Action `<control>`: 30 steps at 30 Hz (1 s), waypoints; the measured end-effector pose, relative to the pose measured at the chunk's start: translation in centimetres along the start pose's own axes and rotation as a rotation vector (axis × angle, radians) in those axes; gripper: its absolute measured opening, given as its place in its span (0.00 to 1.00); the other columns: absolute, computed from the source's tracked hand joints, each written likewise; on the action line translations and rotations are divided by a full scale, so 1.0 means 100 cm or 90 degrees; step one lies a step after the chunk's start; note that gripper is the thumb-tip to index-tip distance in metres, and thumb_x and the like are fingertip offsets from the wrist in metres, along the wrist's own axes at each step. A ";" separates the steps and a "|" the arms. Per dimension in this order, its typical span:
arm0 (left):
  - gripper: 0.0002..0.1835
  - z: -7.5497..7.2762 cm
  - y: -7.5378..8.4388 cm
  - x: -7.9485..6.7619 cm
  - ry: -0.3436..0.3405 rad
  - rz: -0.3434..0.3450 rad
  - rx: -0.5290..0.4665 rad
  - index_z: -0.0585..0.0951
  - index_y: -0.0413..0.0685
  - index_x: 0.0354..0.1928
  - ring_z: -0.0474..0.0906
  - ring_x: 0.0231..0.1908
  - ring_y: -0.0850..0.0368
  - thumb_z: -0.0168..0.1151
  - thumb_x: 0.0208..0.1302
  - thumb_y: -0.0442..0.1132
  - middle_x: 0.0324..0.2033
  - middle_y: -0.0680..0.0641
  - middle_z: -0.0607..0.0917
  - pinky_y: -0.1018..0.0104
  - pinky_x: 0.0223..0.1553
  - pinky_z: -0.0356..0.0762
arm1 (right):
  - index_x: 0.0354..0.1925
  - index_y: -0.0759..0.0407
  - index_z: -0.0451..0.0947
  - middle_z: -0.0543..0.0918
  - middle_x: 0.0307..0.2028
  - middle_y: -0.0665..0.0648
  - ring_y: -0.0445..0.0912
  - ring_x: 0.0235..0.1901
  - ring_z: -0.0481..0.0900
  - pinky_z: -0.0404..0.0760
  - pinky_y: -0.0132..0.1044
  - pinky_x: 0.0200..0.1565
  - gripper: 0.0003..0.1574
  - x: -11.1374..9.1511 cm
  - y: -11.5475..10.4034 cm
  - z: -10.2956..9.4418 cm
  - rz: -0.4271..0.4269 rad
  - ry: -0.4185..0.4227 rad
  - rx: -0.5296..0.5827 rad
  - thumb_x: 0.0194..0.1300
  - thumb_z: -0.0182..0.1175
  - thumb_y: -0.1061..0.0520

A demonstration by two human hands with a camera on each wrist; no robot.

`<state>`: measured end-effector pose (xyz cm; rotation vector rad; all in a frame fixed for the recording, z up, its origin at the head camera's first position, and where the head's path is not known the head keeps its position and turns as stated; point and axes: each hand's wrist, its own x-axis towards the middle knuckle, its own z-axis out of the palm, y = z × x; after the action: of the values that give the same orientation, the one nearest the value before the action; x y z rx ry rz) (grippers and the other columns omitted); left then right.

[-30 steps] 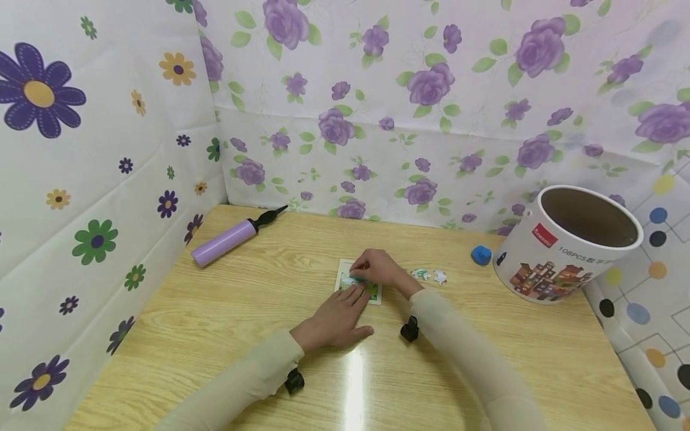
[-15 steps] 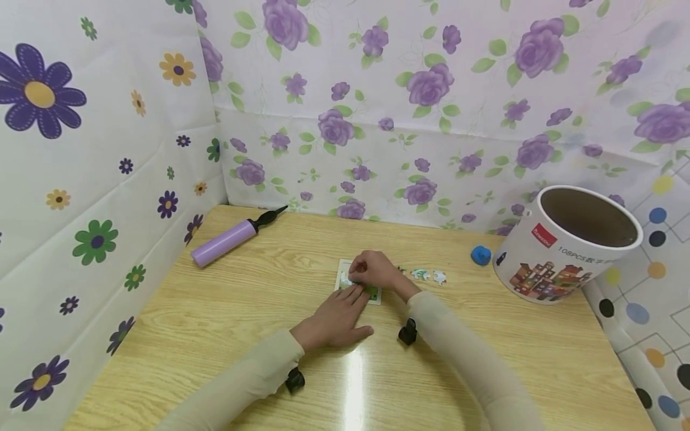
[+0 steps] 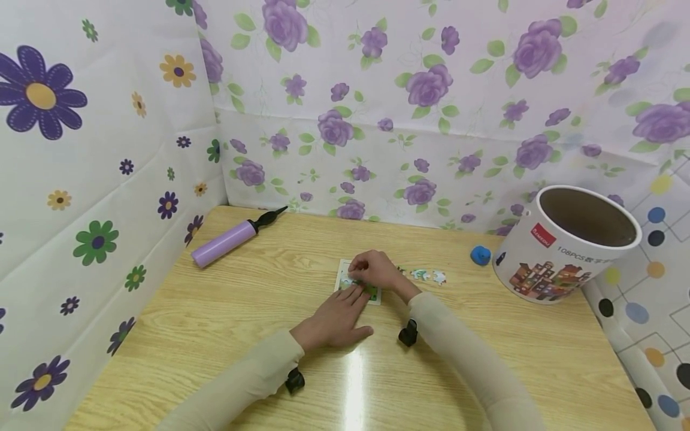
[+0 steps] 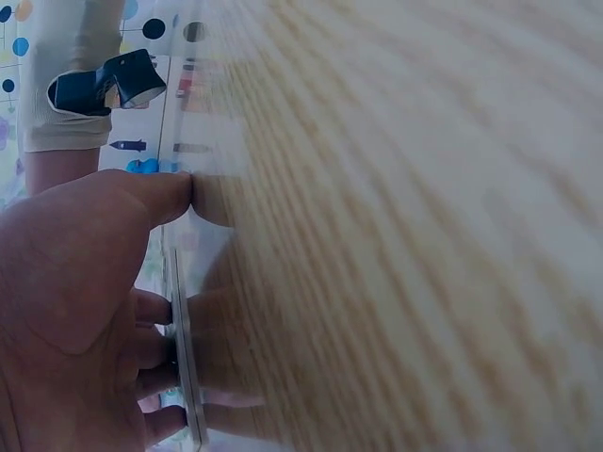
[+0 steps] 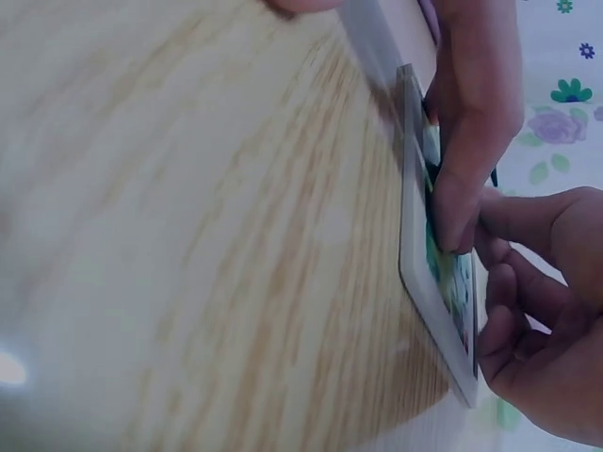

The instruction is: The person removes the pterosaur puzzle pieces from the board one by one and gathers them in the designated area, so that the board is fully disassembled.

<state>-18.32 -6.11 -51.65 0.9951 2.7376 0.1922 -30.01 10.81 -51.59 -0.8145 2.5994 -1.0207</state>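
Note:
A small puzzle board (image 3: 342,268) with a pale frame and a green and blue picture lies flat on the table. My left hand (image 3: 335,320) rests on its lower part, fingers straight and thumb spread out onto the wood. Above those fingers, my right hand (image 3: 376,269) is at the board's upper part, its thumb and forefinger pinched together on a puzzle piece, which they mostly hide. In the right wrist view the right hand (image 5: 546,282) has its other fingers curled by the board's edge. Several loose puzzle pieces (image 3: 420,274) lie right of the board, some partly behind the right wrist.
A purple hand pump (image 3: 226,242) with a black nozzle lies at the back left. On the right stand a small blue toy (image 3: 481,255) and a large white bucket (image 3: 555,263). Floral cloth (image 3: 334,161) hangs along the back of the wooden table (image 3: 259,287).
The right hand has shifted very slightly on the board, and the teal bit seen at its fingertips is now hidden. More of the loose pieces shows beside its wrist. The left hand stays put.

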 end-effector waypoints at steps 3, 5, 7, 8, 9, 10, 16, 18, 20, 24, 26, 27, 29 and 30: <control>0.44 0.000 0.000 0.000 0.002 0.002 0.005 0.55 0.42 0.81 0.46 0.80 0.45 0.44 0.77 0.65 0.80 0.39 0.52 0.46 0.76 0.54 | 0.39 0.50 0.88 0.88 0.34 0.45 0.38 0.35 0.84 0.83 0.40 0.46 0.04 0.000 -0.001 0.000 0.010 0.002 0.010 0.71 0.66 0.55; 0.44 0.000 -0.001 0.001 0.003 0.004 0.010 0.55 0.42 0.80 0.47 0.80 0.45 0.44 0.77 0.65 0.80 0.39 0.53 0.47 0.76 0.55 | 0.39 0.51 0.88 0.88 0.34 0.45 0.38 0.34 0.84 0.83 0.40 0.46 0.04 0.000 -0.001 0.000 0.017 0.004 0.015 0.71 0.66 0.55; 0.43 0.000 -0.001 0.001 0.003 0.006 0.013 0.55 0.41 0.80 0.47 0.80 0.45 0.44 0.77 0.65 0.80 0.39 0.53 0.47 0.76 0.55 | 0.39 0.51 0.88 0.88 0.33 0.46 0.38 0.33 0.84 0.83 0.39 0.44 0.04 0.000 -0.001 -0.001 0.019 0.009 0.018 0.71 0.66 0.55; 0.44 0.000 -0.001 0.001 0.002 0.006 0.013 0.55 0.41 0.80 0.47 0.80 0.45 0.44 0.77 0.65 0.80 0.39 0.52 0.47 0.76 0.55 | 0.39 0.51 0.88 0.88 0.33 0.46 0.39 0.33 0.84 0.83 0.39 0.43 0.04 0.000 -0.001 -0.001 0.020 0.014 0.020 0.71 0.66 0.55; 0.43 0.000 -0.001 0.000 0.003 0.007 0.013 0.55 0.41 0.80 0.47 0.80 0.45 0.44 0.77 0.65 0.80 0.39 0.52 0.47 0.76 0.55 | 0.40 0.52 0.88 0.88 0.33 0.47 0.39 0.33 0.84 0.83 0.38 0.42 0.05 -0.001 -0.002 -0.002 0.019 0.019 0.023 0.71 0.65 0.56; 0.44 0.000 -0.001 0.000 0.004 0.007 0.013 0.54 0.41 0.81 0.47 0.80 0.45 0.44 0.77 0.65 0.80 0.39 0.52 0.47 0.76 0.55 | 0.40 0.52 0.88 0.88 0.33 0.47 0.39 0.32 0.84 0.82 0.38 0.41 0.05 -0.001 -0.002 -0.003 0.020 0.024 0.026 0.72 0.65 0.56; 0.44 -0.001 0.000 0.000 0.008 0.007 0.003 0.54 0.41 0.81 0.47 0.80 0.44 0.45 0.77 0.65 0.80 0.39 0.51 0.46 0.76 0.53 | 0.41 0.53 0.88 0.87 0.35 0.49 0.42 0.31 0.83 0.81 0.36 0.36 0.06 -0.010 0.003 -0.015 0.019 0.054 0.039 0.72 0.64 0.56; 0.44 -0.001 0.000 0.000 0.008 0.005 0.002 0.54 0.41 0.81 0.47 0.80 0.44 0.44 0.77 0.65 0.80 0.39 0.51 0.46 0.76 0.53 | 0.42 0.54 0.88 0.87 0.36 0.50 0.43 0.32 0.83 0.82 0.37 0.37 0.06 -0.015 0.005 -0.020 0.016 0.058 0.039 0.72 0.64 0.57; 0.44 0.000 0.000 0.000 0.009 0.004 0.004 0.54 0.41 0.81 0.47 0.80 0.44 0.45 0.77 0.65 0.80 0.39 0.51 0.47 0.76 0.53 | 0.42 0.55 0.88 0.88 0.37 0.51 0.43 0.33 0.83 0.83 0.39 0.38 0.06 -0.020 0.008 -0.025 0.012 0.061 0.033 0.72 0.65 0.57; 0.44 0.000 0.000 0.000 0.017 0.003 0.006 0.55 0.41 0.80 0.49 0.79 0.44 0.46 0.77 0.65 0.80 0.39 0.53 0.46 0.76 0.54 | 0.43 0.55 0.88 0.88 0.38 0.51 0.43 0.38 0.84 0.84 0.42 0.46 0.07 -0.031 0.015 -0.034 0.002 0.070 0.008 0.72 0.65 0.56; 0.44 0.000 0.000 0.000 0.020 0.004 0.003 0.55 0.41 0.80 0.49 0.79 0.43 0.47 0.76 0.64 0.80 0.38 0.53 0.46 0.76 0.55 | 0.43 0.55 0.88 0.88 0.39 0.51 0.43 0.39 0.84 0.84 0.44 0.47 0.07 -0.037 0.019 -0.038 0.005 0.074 0.001 0.72 0.65 0.55; 0.44 -0.001 0.000 0.000 0.022 0.006 0.001 0.55 0.41 0.80 0.50 0.79 0.43 0.47 0.76 0.64 0.80 0.38 0.53 0.46 0.76 0.55 | 0.43 0.54 0.88 0.88 0.39 0.50 0.43 0.39 0.85 0.84 0.44 0.47 0.07 -0.040 0.022 -0.040 0.010 0.077 -0.001 0.72 0.65 0.55; 0.44 -0.001 0.000 0.000 0.023 0.008 -0.001 0.56 0.41 0.80 0.50 0.79 0.43 0.47 0.76 0.64 0.80 0.38 0.53 0.46 0.75 0.55 | 0.43 0.53 0.88 0.88 0.39 0.50 0.44 0.39 0.85 0.84 0.44 0.47 0.07 -0.046 0.027 -0.044 0.018 0.080 -0.004 0.72 0.65 0.54; 0.44 0.000 0.000 0.001 0.024 0.009 -0.004 0.56 0.40 0.80 0.50 0.79 0.42 0.48 0.76 0.64 0.80 0.38 0.53 0.46 0.75 0.55 | 0.43 0.52 0.88 0.88 0.39 0.49 0.43 0.39 0.85 0.85 0.44 0.46 0.07 -0.050 0.029 -0.047 0.024 0.082 -0.004 0.72 0.65 0.54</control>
<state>-18.37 -6.06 -51.63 1.0193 2.7622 0.2247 -29.00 17.98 -50.09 -0.7198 2.7156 -1.0892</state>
